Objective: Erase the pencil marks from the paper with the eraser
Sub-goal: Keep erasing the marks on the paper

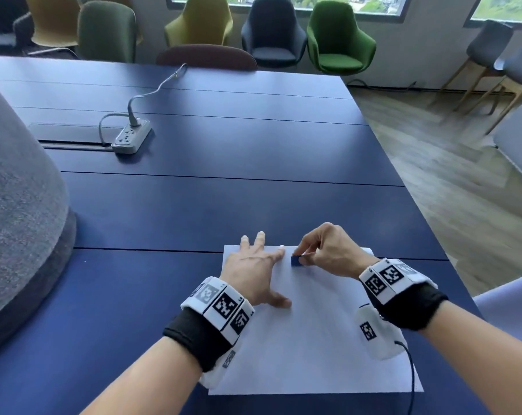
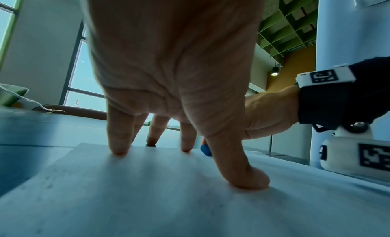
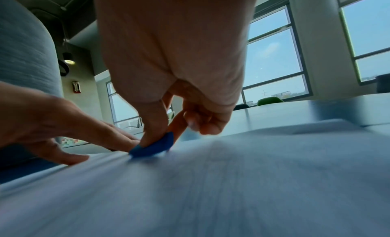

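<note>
- Paper lies flat on the blue table, near my edge of it; I judge it sits there so both hands reach it without stretching.
- My left hand is spread, fingers straight, pressing the paper's far left part. I read that as an anchor, so the sheet does not slide or buckle under rubbing.
- My right hand pinches the blue eraser between thumb and fingers, its lower edge on the paper near the far edge, just beside the left index fingertip. This grip is clenched on the eraser; the left one is released and flat.
- Holding the eraser low and tilted, I judge, puts a narrow edge on the marks.
- The head view gives the layout: both hands, the whole sheet, a power strip well apart. No pencil marks show in it.
- The left wrist view shows the fingertips and thumb planted on the paper, and only a sliver of eraser.
- The right wrist view shows the pinch close up, the eraser touching the paper; it is blurred, so I cannot tell whether marks remain.
</note>
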{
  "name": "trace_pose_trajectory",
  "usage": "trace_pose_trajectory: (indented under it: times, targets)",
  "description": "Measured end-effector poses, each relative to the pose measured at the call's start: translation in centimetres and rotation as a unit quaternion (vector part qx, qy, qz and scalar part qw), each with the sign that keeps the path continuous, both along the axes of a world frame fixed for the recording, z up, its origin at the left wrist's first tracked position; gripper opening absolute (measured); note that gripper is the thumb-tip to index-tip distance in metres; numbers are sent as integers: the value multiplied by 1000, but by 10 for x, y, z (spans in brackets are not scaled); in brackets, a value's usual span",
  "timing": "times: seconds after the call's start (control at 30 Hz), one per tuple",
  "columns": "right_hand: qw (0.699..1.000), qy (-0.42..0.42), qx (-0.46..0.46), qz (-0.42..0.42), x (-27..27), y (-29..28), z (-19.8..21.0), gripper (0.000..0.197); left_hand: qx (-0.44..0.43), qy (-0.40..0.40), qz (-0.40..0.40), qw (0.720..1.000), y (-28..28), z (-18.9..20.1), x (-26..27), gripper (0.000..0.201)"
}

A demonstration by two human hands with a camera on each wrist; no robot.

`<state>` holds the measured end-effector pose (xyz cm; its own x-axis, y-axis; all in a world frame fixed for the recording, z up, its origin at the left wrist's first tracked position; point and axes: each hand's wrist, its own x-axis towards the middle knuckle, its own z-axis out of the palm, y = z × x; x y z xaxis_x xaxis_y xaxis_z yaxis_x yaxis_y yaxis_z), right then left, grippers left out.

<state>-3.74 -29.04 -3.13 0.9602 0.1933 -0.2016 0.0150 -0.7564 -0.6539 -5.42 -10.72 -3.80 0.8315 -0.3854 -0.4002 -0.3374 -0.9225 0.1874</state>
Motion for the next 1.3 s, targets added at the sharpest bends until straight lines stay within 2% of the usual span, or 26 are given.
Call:
trace_pose_trajectory:
  times: [0.13,0.27,0.43,0.5,0.6,0.77,0.83,0.93,1.0,1.13,1.23,1.3]
  targets:
    - [998,-23,17,-51,4,2,-7,9,1,1,-1,1000,0,-2,1,105]
    - [998,59,8,3,-3,-1,1,16,7,1,-1,1000,-1,-2,1,106]
    - [999,-6,2,-38,11,6,0,12,7,-1,1,1000,1,-2,2,105]
    - [999,26,7,-30,5,2,0,12,8,1,-1,1000,0,-3,1,106]
    - [995,94,-14,26,-1,-2,5,15,8,7,1,1000,-1,-3,1,109]
    - [1000,1,-5,-26,12,6,3,12,3,17,4,1000,0,-2,2,114]
    - [1000,28,-5,-7,7,2,3,14,5,18,3,1000,0,-3,2,114]
    - [992,94,-47,68,-4,-1,8,17,10,20,2,1000,-2,-2,1,115]
    - [993,74,-55,69,-1,-1,10,16,8,20,4,1000,-2,-1,1,115]
    - [999,17,-28,12,1,-1,5,16,8,18,5,1000,-2,-2,2,114]
    - [994,68,-47,69,-9,-3,7,17,11,18,5,1000,-3,-1,1,115]
    - [994,69,-54,69,-4,-4,9,17,9,21,6,1000,-4,-1,1,115]
